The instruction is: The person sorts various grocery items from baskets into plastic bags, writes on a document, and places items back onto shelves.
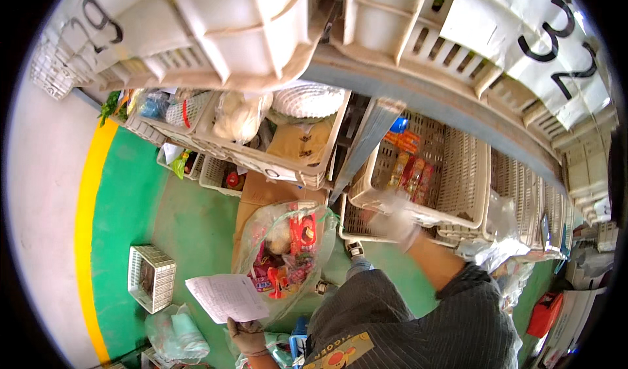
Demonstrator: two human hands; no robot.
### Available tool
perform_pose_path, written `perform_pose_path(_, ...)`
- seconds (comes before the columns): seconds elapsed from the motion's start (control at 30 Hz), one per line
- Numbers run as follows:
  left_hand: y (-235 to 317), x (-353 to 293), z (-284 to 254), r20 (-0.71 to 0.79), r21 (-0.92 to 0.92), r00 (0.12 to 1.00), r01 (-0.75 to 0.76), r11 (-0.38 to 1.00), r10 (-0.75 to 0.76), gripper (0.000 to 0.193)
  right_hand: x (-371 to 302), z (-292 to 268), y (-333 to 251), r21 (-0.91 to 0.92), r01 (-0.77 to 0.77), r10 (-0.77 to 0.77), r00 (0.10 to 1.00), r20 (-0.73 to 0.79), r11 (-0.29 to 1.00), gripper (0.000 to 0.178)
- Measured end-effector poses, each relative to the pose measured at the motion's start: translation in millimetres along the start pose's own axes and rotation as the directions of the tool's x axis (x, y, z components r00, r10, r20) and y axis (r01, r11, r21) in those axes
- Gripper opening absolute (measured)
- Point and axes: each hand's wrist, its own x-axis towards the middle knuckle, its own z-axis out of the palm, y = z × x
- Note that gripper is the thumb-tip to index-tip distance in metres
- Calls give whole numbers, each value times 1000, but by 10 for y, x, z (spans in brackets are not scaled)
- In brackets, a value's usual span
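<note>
My left hand (247,336), in a dark glove, is closed on the lower edge of a white printed sheet of paper (226,297). Beside the sheet, a clear plastic bag (324,254) sits on the floor, filled with colourful food packages (303,233). My right hand (396,224) looks pale and is smeared by motion, so its fingers cannot be made out. It is at the front edge of a white slatted crate (468,179) on the rack. Inside that crate lie several red and yellow packets (411,176) and orange packs (404,140).
Overhead are large white crates (239,25) on a metal shelf beam (445,101). To the left, a crate (278,168) holds bagged goods and a brown package (299,141). A small white basket (152,277) and a bag of pale green items (180,335) rest on the green floor.
</note>
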Motion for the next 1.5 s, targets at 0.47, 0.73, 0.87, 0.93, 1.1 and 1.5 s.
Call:
perform_pose_path(0.47, -725, 113, 126, -97, 70, 963, -247, 966, 253, 27, 41, -635, 3085, -690, -623, 895, 437, 84, 369, 64)
perform_pose_path(0.73, -1014, 105, 325, -214, 70, 926, -301, 951, 309, 27, 99, -835, 3249, -676, -626, 891, 442, 104, 390, 63)
perform_pose_path(0.87, -1090, 104, 434, -317, 87, 899, -291, 953, 303, 32, 146, -865, 3309, -685, -613, 887, 448, 109, 394, 62)
perform_pose_path(0.93, -1042, 82, 204, -258, 67, 912, -314, 947, 320, 31, 143, -817, 3314, -680, -612, 885, 449, 122, 404, 61)
perform_pose_path(1.1, -1090, 99, -58, -133, 36, 939, -315, 948, 317, 29, 143, -898, 3380, -673, -618, 877, 470, 99, 407, 60)
perform_pose_path(1.5, -1020, 41, 512, -399, 119, 879, -232, 966, 260, 29, 42, -1459, 3245, -399, -726, 795, 606, 13, 560, 58)
